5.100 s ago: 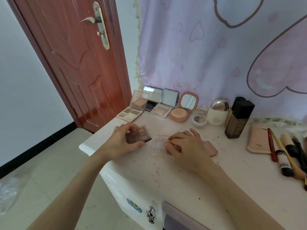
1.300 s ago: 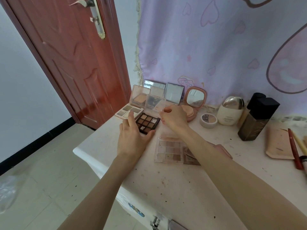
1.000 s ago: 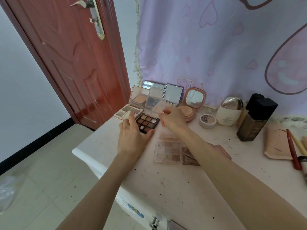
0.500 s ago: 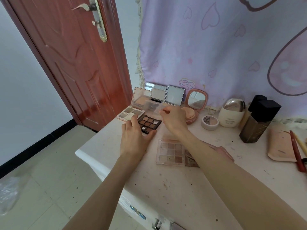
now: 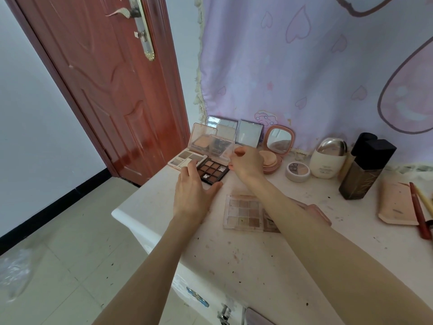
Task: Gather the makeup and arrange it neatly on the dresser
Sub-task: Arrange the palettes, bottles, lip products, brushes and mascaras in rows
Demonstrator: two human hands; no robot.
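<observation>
propping the dark brown nine-pan eyeshadow palette [image 5: 212, 171] at the dresser's [image 5: 269, 254] back-left, we pinch its clear raised lid [image 5: 221, 148] with our right hand [image 5: 246, 163]; our left hand [image 5: 193, 192], fingers relaxed and spread, rests just in front; the row lies directly behind.

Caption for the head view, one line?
Left hand steadies a dark eyeshadow palette while the right hand holds its clear lid open on the dresser.
</observation>
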